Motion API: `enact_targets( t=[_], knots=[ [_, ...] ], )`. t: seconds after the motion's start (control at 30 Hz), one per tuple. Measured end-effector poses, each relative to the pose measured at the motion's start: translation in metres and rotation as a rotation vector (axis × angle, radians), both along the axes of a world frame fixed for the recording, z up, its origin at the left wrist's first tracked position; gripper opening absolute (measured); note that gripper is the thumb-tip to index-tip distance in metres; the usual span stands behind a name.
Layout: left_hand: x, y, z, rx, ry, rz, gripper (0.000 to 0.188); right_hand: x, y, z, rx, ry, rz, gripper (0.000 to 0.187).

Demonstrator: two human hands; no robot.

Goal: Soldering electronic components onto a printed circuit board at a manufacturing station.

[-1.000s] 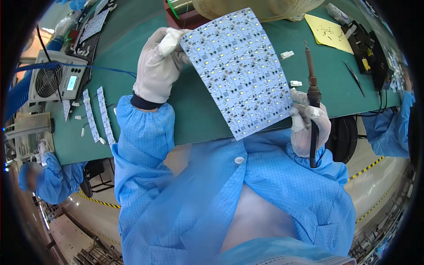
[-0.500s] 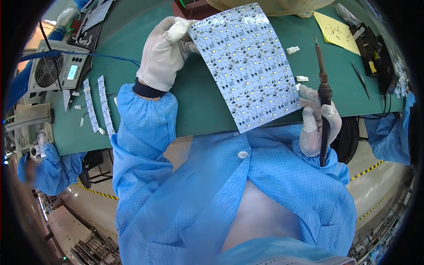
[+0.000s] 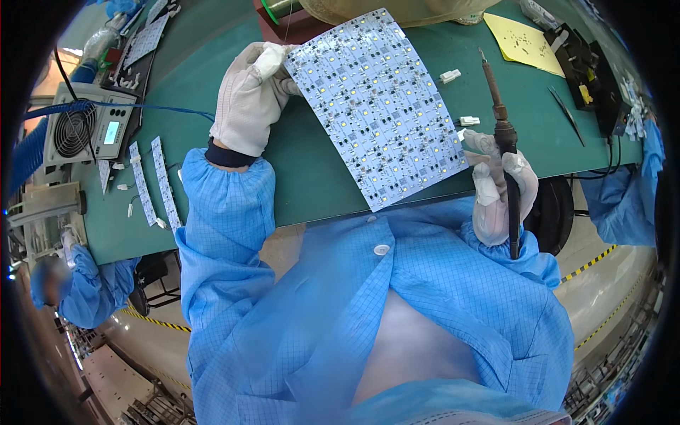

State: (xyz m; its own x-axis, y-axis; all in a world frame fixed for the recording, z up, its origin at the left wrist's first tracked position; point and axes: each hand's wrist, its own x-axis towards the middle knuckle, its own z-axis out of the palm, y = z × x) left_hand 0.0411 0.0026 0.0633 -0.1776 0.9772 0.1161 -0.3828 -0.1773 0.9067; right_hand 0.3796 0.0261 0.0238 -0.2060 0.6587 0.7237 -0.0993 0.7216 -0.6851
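Note:
A white LED circuit board sheet (image 3: pixel 379 110) is held tilted above the green table's near edge. My gloved left hand (image 3: pixel 248 106) is closed on its upper left corner, thumb and fingers pinching it. My gloved right hand (image 3: pixel 492 195) wraps round the black handle of a soldering iron (image 3: pixel 506 134), whose tip points up and away from the board. Fingertips of that hand also reach the board's lower right edge; whether they grip it is hard to tell. Small white connectors (image 3: pixel 449 76) lie on the table just right of the board.
Narrow LED strips (image 3: pixel 143 184) with connectors lie at left, near a grey fan unit (image 3: pixel 92 124). A yellow sheet (image 3: pixel 524 44) with small dark parts, tweezers (image 3: pixel 567 117) and a black holder (image 3: pixel 591 78) are at right. A solder spool (image 3: pixel 282 7) stands behind. Co-workers sit at both sides.
The whole view has shifted slightly, so table items, board and hands all sit a little further left. The hold on board and soldering iron looks the same.

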Motion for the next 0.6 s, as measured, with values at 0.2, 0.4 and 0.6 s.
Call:
enact_targets(
  t=[0.2, 0.4, 0.6],
  knots=[
    [-0.0042, -0.0001, -0.0013, -0.041, 0.026, 0.016, 0.026, 0.0014, 0.0016, -0.0030, 0.065, -0.030, 0.040, 0.031],
    [0.0025, 0.0009, 0.0045, -0.111, 0.050, 0.128, 0.032, -0.0001, 0.0022, -0.0036, 0.092, -0.049, -0.007, 0.031],
    [0.0032, 0.0025, 0.0038, -0.072, 0.015, 0.150, 0.030, 0.0069, 0.0021, 0.0040, 0.101, -0.193, 0.071, 0.040]
  ],
)
